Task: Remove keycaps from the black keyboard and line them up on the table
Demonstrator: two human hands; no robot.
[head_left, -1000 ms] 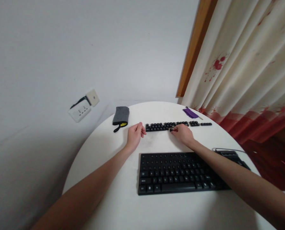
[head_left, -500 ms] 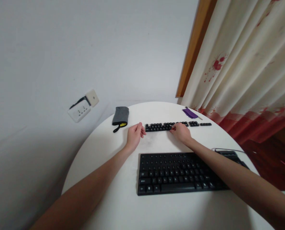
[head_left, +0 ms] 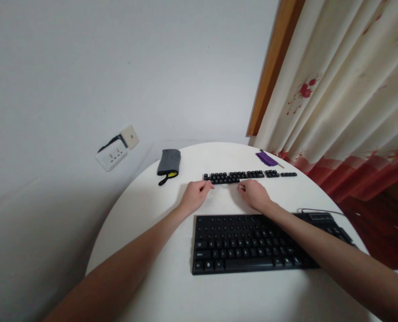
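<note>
Loose black keycaps [head_left: 224, 177] lie in rows across the far part of a round white table [head_left: 145, 214]. By the left end of these rows is my left hand [head_left: 194, 197], closed, its thumb and fingertips touching or almost touching the lowest keycaps. Whether something is pinched there is hidden. My right hand [head_left: 255, 195] is closed just below the rows, around a small thin silvery thing [head_left: 240, 186] whose tip pokes out to the left. Nearer to me lies a black keyboard [head_left: 234, 243], partly covered by my right forearm.
A grey cloth pouch [head_left: 169, 161] with yellow inside and a black loop lies at the far left. At the far right is a purple cloth-like thing [head_left: 266, 158] with a pale stick. A cable [head_left: 322, 209] runs behind the keyboard. Wall and curtain [head_left: 336, 112] border the table.
My left hand has moved right and turned inward, its fingers closing at the keycaps. My right hand has drawn back slightly toward me, off the keycaps, still with the silvery thing.
</note>
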